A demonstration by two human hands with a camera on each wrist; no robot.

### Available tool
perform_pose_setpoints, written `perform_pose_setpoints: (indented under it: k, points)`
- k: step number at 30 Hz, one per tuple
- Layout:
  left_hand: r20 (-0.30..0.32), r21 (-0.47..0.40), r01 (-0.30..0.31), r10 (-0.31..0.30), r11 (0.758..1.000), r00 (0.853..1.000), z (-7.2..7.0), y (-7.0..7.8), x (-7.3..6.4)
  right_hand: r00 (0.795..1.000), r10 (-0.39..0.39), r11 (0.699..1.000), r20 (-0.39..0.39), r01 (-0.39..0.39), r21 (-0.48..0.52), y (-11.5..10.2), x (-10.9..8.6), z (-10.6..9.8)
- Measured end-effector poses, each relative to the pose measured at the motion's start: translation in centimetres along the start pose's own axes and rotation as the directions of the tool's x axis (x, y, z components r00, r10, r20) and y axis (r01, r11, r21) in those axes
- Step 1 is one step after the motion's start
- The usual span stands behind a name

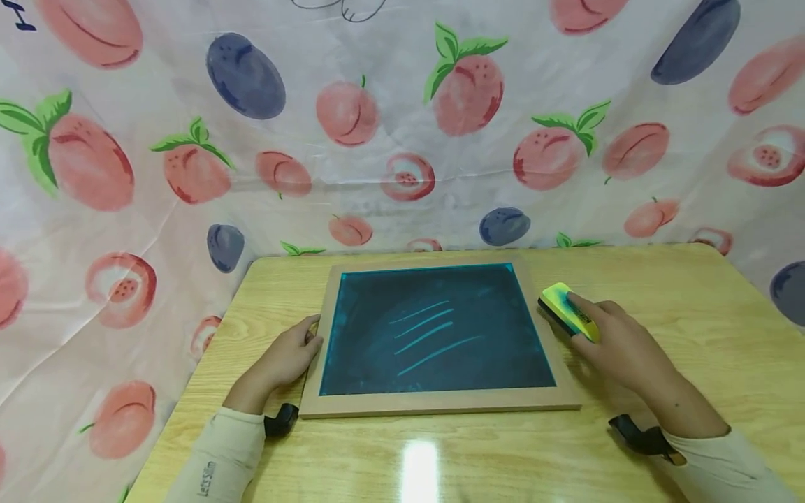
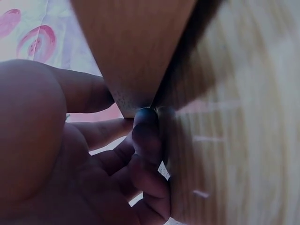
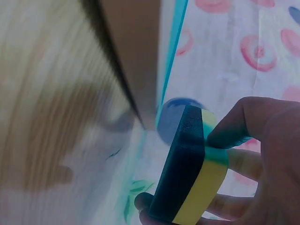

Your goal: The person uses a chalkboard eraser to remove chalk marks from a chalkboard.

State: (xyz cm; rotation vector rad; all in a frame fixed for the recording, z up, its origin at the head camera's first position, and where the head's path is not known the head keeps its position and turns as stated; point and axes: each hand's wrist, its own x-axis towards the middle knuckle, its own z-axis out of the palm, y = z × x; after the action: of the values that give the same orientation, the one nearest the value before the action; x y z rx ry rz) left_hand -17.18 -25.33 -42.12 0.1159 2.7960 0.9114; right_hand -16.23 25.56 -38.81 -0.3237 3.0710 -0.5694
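A small chalkboard [image 1: 377, 293] with a wooden frame lies on the table, and several slanted pale-blue chalk strokes [image 1: 424, 338] cross its middle. My left hand [image 1: 289, 360] grips the left side of the frame; in the left wrist view the thumb and fingers meet the frame's edge [image 2: 136, 47] from both sides. Just off the board's right side, my right hand [image 1: 622, 349] holds a yellow chalkboard eraser [image 1: 560, 307] with a dark felt pad. The right wrist view shows the eraser [image 3: 187, 173] tilted between thumb and fingers, above the table beside the frame.
The light wooden table [image 1: 503, 454] extends around the board on all sides. Behind it and to the left hangs a white cloth [image 1: 352, 56] printed with peaches. Black straps with camera mounts [image 1: 641, 436] sit at both wrists.
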Motion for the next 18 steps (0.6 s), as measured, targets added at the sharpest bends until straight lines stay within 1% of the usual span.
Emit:
perform_pose_setpoints:
  k: [7, 11, 14, 18]
  points:
    - [0.011, 0.004, -0.017, 0.017, 1.000, 1.000, 0.0, -0.1, -0.1, 0.998, -0.049, 0.999, -0.029, 0.049, -0.001, -2.5, -0.8, -0.3]
    - [0.009, 0.009, -0.017, 0.017, 1.000, 1.000, 0.0, 0.0, 0.0, 0.998, -0.055, 0.998, -0.043, 0.055, -0.008, -3.8, -1.3, -0.4]
    - [0.005, 0.010, -0.018, 0.018, 1.000, 1.000, 0.0, 0.0, 0.0, 0.997, -0.059, 0.998, -0.042, 0.059, 0.001, -4.7, -1.7, -0.4]
    - [0.006, 0.013, -0.020, 0.020, 1.000, 1.000, 0.0, 0.0, 0.0, 0.996, -0.084, 0.996, -0.040, 0.085, 0.013, -5.7, -2.2, -0.4]
